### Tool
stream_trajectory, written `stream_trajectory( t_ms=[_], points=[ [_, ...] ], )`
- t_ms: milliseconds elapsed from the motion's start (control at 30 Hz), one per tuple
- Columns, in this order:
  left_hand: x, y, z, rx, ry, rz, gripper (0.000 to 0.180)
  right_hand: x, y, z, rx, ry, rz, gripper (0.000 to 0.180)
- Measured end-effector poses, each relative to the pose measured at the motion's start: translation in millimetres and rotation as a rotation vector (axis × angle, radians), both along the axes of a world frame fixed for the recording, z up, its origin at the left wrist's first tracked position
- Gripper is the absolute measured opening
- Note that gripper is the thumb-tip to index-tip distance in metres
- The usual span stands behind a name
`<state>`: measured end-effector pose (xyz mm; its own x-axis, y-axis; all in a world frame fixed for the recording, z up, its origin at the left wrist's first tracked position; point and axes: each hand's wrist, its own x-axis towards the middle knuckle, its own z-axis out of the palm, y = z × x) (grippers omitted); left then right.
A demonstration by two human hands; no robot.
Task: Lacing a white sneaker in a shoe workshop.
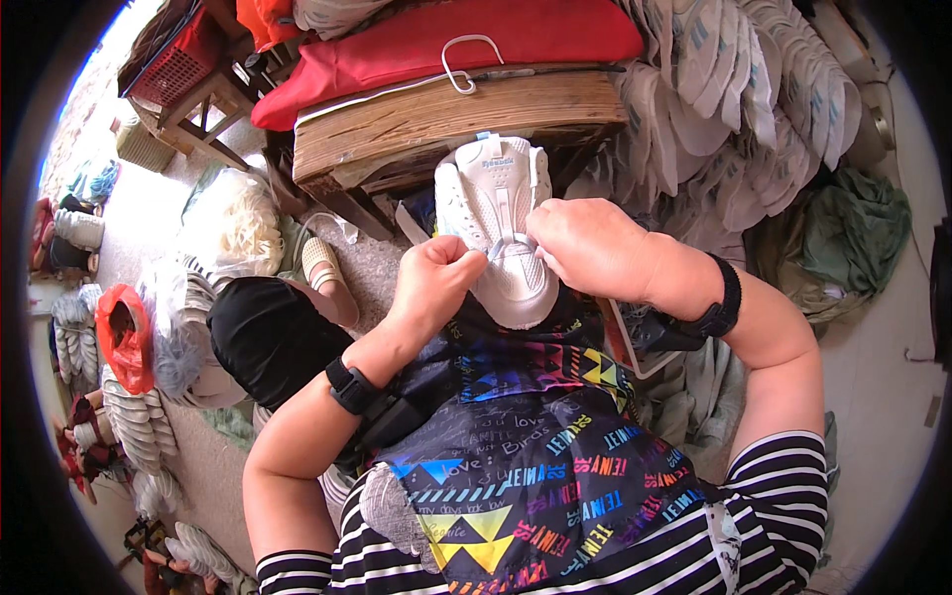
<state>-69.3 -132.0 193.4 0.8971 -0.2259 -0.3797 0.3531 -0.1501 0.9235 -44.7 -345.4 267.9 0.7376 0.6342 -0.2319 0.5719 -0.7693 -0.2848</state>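
A white sneaker upper (501,223) rests toe-down on my lap, over a dark apron with bright triangles and lettering (535,466). My left hand (434,280) pinches a thin white lace (499,250) at the shoe's lower lacing, fingers curled tight. My right hand (593,248) grips the same area from the right, thumb and fingers closed on the lace and the shoe's edge. Both wrists wear black bands. The tongue points away from me toward a wooden bench.
A worn wooden bench (456,124) with a red cushion (446,45) and a white hanger hook stands just ahead. Stacks of white shoe pieces (754,89) pile at the right; more white pieces, an orange bag (124,337) and a black bundle (263,337) lie left.
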Motion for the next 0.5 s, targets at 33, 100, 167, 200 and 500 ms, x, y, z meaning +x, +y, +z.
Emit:
stream_trajectory(
  t_ms=[33, 100, 167, 200, 500],
  points=[
    [0, -1, -1, 0.010, -0.030, 0.011, 0.019, 1, -1, -1, 0.006, -0.012, 0.023, 0.012],
    [-1, -4, -3, 0.023, -0.059, 0.025, 0.019, 4, -2, -1, 0.014, -0.025, 0.048, 0.011],
    [-4, -4, -7, 0.134, -0.251, -0.047, 0.016, 7, -1, 2, 0.035, -0.017, 0.067, 0.012],
    [-4, -4, -5, 0.136, -0.251, -0.049, 0.016, 8, -2, 2, 0.037, -0.016, 0.066, 0.012],
    [22, 12, 49, 0.713, -1.130, -0.472, 0.037, 13, -2, -1, 0.138, -0.424, 0.165, 0.041]
  ],
)
